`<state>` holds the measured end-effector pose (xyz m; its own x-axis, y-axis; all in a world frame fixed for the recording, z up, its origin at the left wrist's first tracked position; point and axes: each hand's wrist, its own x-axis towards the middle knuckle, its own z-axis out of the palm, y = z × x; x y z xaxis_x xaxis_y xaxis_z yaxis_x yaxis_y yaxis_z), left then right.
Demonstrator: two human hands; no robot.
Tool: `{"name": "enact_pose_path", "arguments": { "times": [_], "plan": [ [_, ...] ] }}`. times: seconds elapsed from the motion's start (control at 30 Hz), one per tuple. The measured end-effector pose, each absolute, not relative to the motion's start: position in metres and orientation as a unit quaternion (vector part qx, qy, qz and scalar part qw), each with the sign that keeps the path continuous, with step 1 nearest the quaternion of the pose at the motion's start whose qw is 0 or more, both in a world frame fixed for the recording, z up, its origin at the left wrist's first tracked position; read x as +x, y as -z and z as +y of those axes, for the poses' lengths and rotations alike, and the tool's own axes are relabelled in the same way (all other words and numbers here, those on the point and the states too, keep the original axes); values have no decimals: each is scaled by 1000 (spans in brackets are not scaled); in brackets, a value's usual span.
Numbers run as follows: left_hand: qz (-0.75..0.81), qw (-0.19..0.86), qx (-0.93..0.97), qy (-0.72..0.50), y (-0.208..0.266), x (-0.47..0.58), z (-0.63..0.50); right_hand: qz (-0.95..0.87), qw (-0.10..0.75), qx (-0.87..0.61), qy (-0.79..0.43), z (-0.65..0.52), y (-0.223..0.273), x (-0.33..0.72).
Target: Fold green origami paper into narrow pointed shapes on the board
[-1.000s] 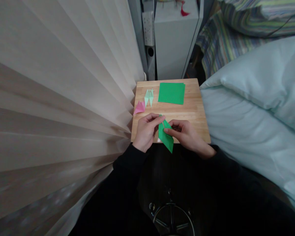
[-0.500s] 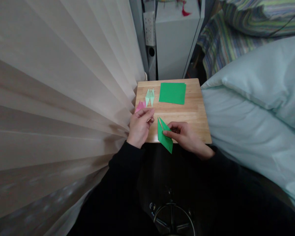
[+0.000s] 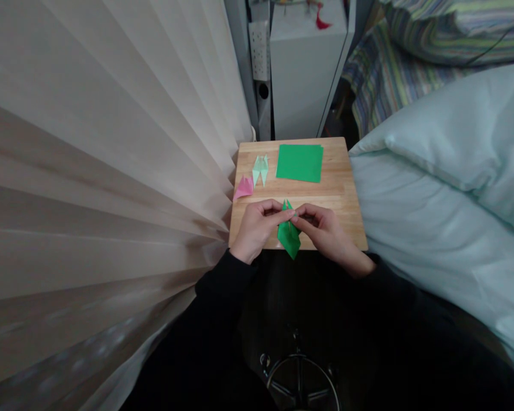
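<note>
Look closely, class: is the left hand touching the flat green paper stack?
Apart. In the head view, bare wooden board shows between the left hand and the near edge of the green paper stack.

Long black sleeves [image 3: 188,334], plain black cuffs [image 3: 236,268]

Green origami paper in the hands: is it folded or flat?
Folded: the green origami paper has two slim points above and one wider point below.

Folded paper [image 3: 289,242] and paper stack [image 3: 300,162] are both rocking bright green, cloth [image 3: 394,74] is sporting multicolour stripes, duvet [image 3: 449,120] is looking pale aqua.
</note>
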<state>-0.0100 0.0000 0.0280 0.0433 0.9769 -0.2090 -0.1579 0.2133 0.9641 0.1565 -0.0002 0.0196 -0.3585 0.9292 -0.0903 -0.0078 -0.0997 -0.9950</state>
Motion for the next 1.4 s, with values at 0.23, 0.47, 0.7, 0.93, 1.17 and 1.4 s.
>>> {"name": "enact_pose_path", "arguments": {
  "times": [0.23,0.47,0.7,0.93,1.17,1.4],
  "plan": [
    [508,614,372,-476,-32,-7,-4,-587,367,-403,-598,-3,-22,158],
    [502,615,352,-495,-32,-3,-6,-579,381,-395,-604,-1,-18,158],
    [510,603,337,-513,-28,0,-5,-586,379,-399,-595,-1,-20,157],
    [513,595,303,-540,-34,-7,1,-582,354,-394,-617,-5,-19,154],
    [513,636,345,-462,-33,-10,-2,-570,378,-412,-602,-1,-9,154],
    [536,561,332,-537,-28,-14,3,-519,352,-417,-658,0,-9,155]
  ]
}}
